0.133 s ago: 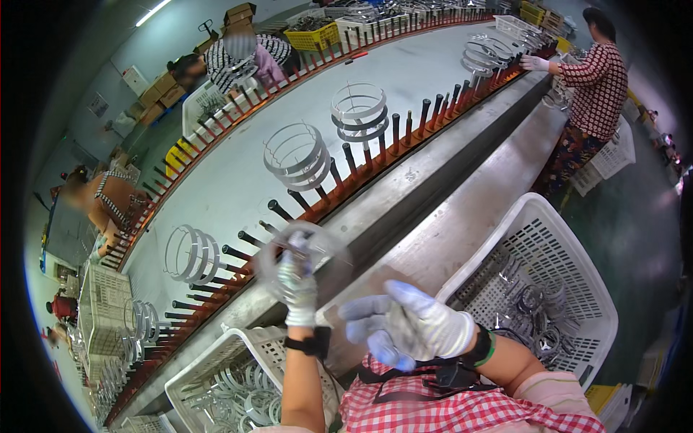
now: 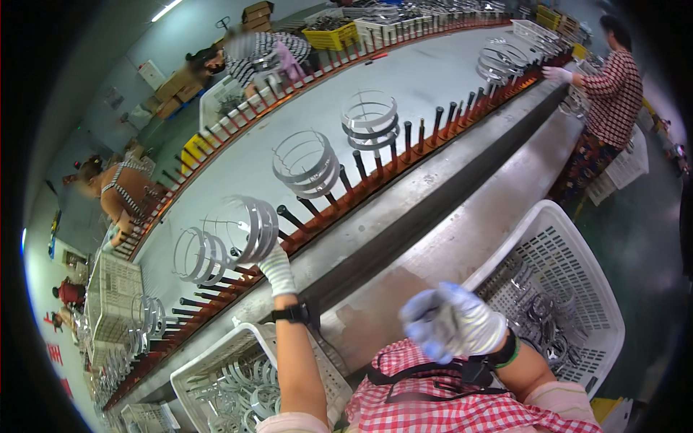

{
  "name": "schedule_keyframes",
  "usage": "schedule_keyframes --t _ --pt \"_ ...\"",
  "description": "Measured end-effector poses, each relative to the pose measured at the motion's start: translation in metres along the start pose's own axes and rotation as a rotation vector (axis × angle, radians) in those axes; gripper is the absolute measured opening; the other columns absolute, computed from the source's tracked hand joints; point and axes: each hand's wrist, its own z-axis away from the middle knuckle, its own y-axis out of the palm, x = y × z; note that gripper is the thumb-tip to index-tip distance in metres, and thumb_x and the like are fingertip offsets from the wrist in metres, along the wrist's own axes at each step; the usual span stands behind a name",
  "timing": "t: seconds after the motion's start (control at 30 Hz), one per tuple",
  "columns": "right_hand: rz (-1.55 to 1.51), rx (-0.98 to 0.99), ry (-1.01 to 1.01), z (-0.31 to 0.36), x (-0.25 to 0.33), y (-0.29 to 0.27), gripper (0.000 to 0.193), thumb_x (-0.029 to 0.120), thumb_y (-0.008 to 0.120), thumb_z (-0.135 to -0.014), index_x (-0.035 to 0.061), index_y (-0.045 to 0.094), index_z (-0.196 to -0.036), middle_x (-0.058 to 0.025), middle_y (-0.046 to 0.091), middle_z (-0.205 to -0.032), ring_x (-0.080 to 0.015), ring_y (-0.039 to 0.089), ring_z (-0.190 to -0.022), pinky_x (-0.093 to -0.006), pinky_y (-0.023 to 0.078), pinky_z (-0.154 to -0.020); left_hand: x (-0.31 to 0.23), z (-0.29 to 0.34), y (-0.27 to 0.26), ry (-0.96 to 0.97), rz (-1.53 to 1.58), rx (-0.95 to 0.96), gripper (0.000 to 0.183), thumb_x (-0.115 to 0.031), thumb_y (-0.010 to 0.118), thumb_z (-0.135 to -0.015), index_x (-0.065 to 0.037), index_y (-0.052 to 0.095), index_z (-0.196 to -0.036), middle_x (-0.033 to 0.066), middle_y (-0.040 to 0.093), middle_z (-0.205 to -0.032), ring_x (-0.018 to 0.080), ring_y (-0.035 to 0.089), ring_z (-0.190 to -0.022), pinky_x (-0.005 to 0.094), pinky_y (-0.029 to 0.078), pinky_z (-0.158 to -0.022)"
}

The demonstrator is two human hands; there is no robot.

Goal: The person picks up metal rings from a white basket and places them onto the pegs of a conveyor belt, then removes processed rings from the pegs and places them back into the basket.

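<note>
White perforated plastic basket (image 2: 216, 348) at 7 o'clock contained a pile of silvery curved metal pieces (image 2: 242, 386); white perforated plastic basket (image 2: 559, 249) at 4 o'clock contained shiny jumbled metal parts (image 2: 541, 314). Grey round metal ring stack (image 2: 267, 227), banded, motion-blurred, was at 9 o'clock, gripped low by white-gloved left hand (image 2: 276, 270), fingertips hidden. Blue-and-white-gloved right hand (image 2: 458, 321) half-curled, blurred; couldn't tell if holding anything.

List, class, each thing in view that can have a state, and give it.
Left hand: gloved, at a ring frame; grip hidden
Right hand: gloved, blurred; nothing clearly held
Rods: dark-tipped, some bare
Left crate: open, holding curved pieces
Right crate: open, partly filled with metal parts
Ceiling light: lit
</note>
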Motion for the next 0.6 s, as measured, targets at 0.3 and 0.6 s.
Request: schedule_keyframes --t 0.3,0.6 --pt "-0.232 -0.224 -0.413 0.079 0.036 -0.085 0.041 0.039 0.046 -0.091 0.0014 0.060 -0.096 -0.0122 0.061 -0.080 -0.0192 0.058 -0.060 -0.0262 0.045 -0.047 0.005 -0.038 -0.025 -0.827 0.963 0.076 0.030 -0.024 0.060 -0.085 0.001 0.057 -0.101 0.0118 0.065 -0.085 0.0200 0.060 -0.066 0.0316 0.045 -0.061" --pt "-0.102 -0.665 -0.689 0.159 0.073 -0.121 0.036 0.040 0.047 -0.089 0.0070 0.058 -0.100 -0.0052 0.059 -0.081 -0.0144 0.054 -0.067 -0.0264 0.045 -0.058 0.036 0.018 0.082 -0.012 -0.475 0.470 0.021 -0.019 0.050 -0.078 -0.011 0.068 -0.081 0.0131 0.066 -0.090 0.0263 0.061 -0.084 0.0517 0.040 -0.083"
